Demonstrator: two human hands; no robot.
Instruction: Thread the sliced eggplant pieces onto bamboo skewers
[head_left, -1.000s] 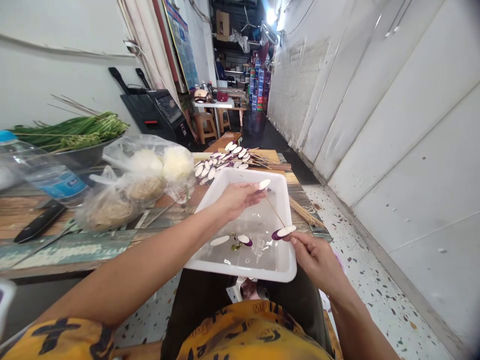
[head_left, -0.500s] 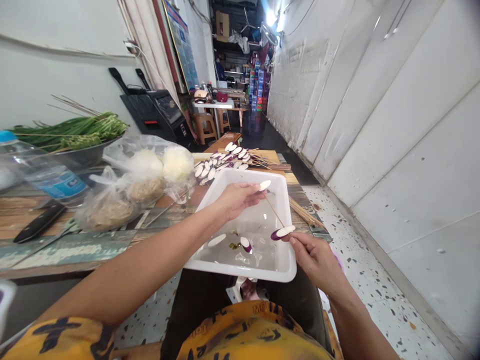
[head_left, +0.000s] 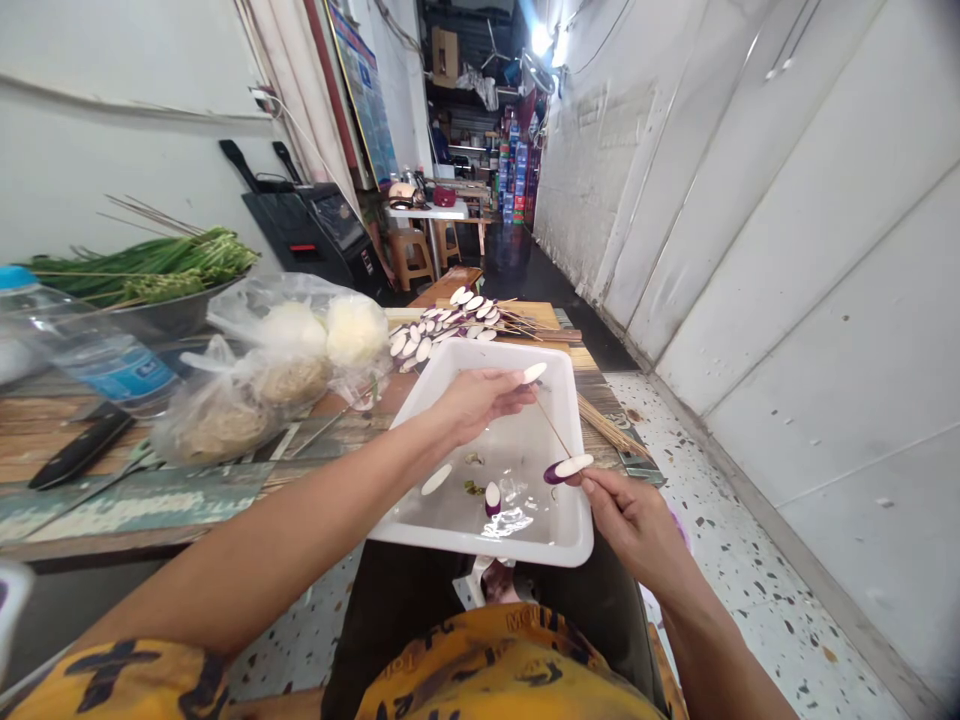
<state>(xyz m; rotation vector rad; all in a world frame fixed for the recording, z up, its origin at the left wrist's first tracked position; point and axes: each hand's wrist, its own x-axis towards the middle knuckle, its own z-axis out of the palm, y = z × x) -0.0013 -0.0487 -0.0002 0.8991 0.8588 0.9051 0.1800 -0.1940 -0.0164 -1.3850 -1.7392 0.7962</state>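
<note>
Over a white plastic tub (head_left: 431, 528) of water, my left hand (head_left: 480, 402) pinches a white eggplant slice (head_left: 535, 373) between thumb and fingers. My right hand (head_left: 628, 515), at the tub's right rim, is closed on a thin wooden skewer (head_left: 553, 428) with a purple-skinned eggplant slice (head_left: 568, 468) on it beside the fingertips. The skewer slants up toward the left hand; whether its tip touches the upper slice I cannot tell. In the water float a pale slice (head_left: 436, 479), a purple-edged piece (head_left: 493, 499) and small greenish bits (head_left: 474, 488).
Behind the tub lies a pile of skewered eggplant slices (head_left: 442, 325). Bare skewers (head_left: 611, 428) lie right of it. To the left are plastic bags of food (head_left: 225, 415), a black-handled knife (head_left: 81, 448), a water bottle (head_left: 124, 365) and a bowl of greens (head_left: 161, 312).
Both hands keep their grips, with the left hand shifted very slightly right. The floating pieces have drifted and turned a little, and the water surface ripples with more glare.
</note>
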